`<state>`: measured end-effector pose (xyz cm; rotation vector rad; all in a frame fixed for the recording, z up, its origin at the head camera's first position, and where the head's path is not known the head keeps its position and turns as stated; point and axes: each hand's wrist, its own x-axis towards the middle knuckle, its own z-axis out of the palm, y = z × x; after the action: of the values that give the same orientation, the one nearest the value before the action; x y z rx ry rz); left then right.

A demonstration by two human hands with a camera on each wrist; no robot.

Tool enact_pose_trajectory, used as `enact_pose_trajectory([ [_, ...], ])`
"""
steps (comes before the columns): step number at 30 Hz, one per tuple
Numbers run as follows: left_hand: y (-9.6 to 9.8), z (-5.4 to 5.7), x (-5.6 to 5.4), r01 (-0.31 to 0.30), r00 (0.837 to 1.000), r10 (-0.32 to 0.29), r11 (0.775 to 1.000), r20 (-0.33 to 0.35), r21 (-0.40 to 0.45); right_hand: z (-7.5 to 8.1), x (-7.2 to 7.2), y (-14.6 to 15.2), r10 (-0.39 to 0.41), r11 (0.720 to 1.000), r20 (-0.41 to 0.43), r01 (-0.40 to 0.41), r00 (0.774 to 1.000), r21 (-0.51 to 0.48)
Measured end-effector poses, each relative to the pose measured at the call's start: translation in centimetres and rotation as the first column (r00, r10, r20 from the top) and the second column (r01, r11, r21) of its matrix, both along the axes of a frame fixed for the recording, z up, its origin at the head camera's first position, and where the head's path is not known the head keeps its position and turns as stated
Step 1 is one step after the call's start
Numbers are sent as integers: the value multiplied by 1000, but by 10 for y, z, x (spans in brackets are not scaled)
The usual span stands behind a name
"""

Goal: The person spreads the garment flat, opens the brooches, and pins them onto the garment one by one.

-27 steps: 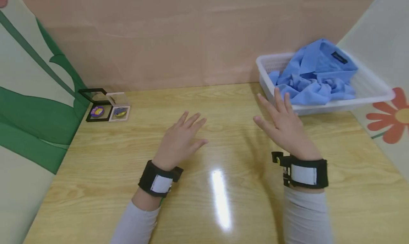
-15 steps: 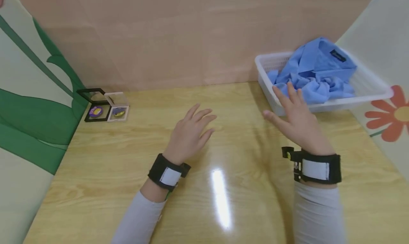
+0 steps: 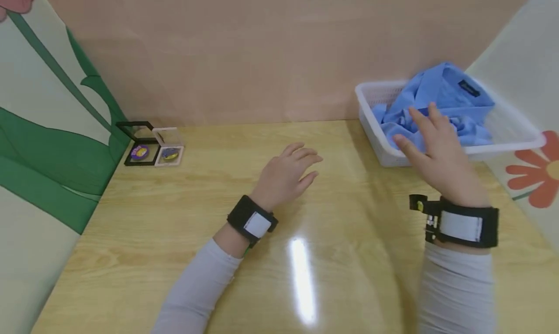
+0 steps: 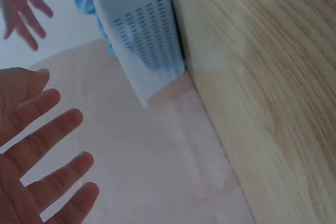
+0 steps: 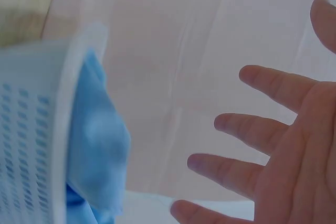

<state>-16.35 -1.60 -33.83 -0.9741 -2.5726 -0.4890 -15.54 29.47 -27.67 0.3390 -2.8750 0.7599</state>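
Observation:
A crumpled blue collared shirt (image 3: 441,93) with a dark neck label lies in a white plastic basket (image 3: 519,140) at the back right. My right hand (image 3: 445,161), fingers spread, is in front of the basket and overlaps its near rim and the shirt in the head view. In the right wrist view the fingertips are apart from the shirt (image 5: 100,140), with nothing held. My left hand (image 3: 286,176) hovers over the middle of the table, left of the basket. Its fingers are loosely extended and hold nothing; the left wrist view shows them spread, with the basket's slotted wall (image 4: 147,35) beyond.
Two small open square cases, one black (image 3: 141,154) and one pale pink (image 3: 170,155), stand at the back left of the wooden table (image 3: 153,237). Behind the table rises a pinkish covering (image 3: 262,52). Patterned panels flank both sides.
Both hands have moved to the right, the right one coming over the basket's front rim in view. The basket, the shirt and the cases stay in place; the head view has shifted slightly.

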Motion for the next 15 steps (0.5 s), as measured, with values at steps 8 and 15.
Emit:
enact_pose_trajectory([
  [8, 13, 6, 0, 70, 996, -67, 997, -52, 41, 14, -14, 22, -39, 998, -10, 40, 999, 42],
  [15, 21, 16, -3, 91, 995, -93, 995, -44, -30, 27, -37, 43, -15, 998, 9, 14, 1000, 55],
])
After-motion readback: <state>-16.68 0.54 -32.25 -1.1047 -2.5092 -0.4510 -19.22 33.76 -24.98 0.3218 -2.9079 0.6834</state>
